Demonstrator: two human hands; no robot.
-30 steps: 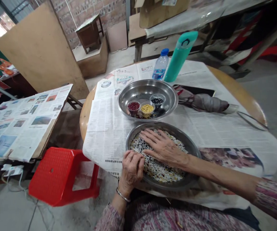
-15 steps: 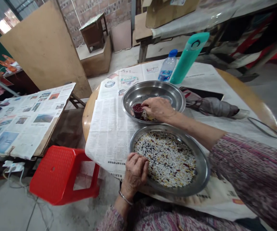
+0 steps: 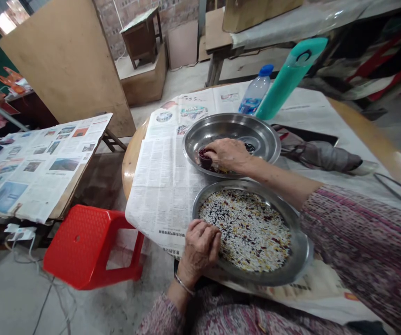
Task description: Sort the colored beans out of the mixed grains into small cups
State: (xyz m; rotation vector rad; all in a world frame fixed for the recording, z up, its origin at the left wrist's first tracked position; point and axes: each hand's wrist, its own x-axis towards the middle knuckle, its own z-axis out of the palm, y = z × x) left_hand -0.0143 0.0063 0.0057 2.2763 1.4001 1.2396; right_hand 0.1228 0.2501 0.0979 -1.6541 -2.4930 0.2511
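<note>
My right hand (image 3: pixel 231 154) reaches into the far metal basin (image 3: pixel 273 139). Its closed fingertips touch the small cup of dark red beans (image 3: pixel 205 159) at the basin's left side; anything pinched there is hidden. Yellow and dark bits show under the palm, and something black (image 3: pixel 249 148) lies just beyond the hand. My left hand (image 3: pixel 201 245), fingers curled in, rests on the left rim of the near metal basin (image 3: pixel 303 256); I cannot see what it holds. White grains mixed with black, yellow and red ones (image 3: pixel 249 228) are spread across this basin.
Newspaper (image 3: pixel 162 181) covers the round table. A water bottle (image 3: pixel 255 90), a teal bottle (image 3: pixel 291 79) and a folded grey umbrella (image 3: pixel 321 156) stand or lie beyond the basins. At left are a red stool (image 3: pixel 78 246) and a newspaper-covered table (image 3: pixel 47 163).
My right fingertips have moved left from beside the cup onto its beans. The black thing behind that hand now shows. My left hand stays at the near rim; the camera view has shifted slightly.
</note>
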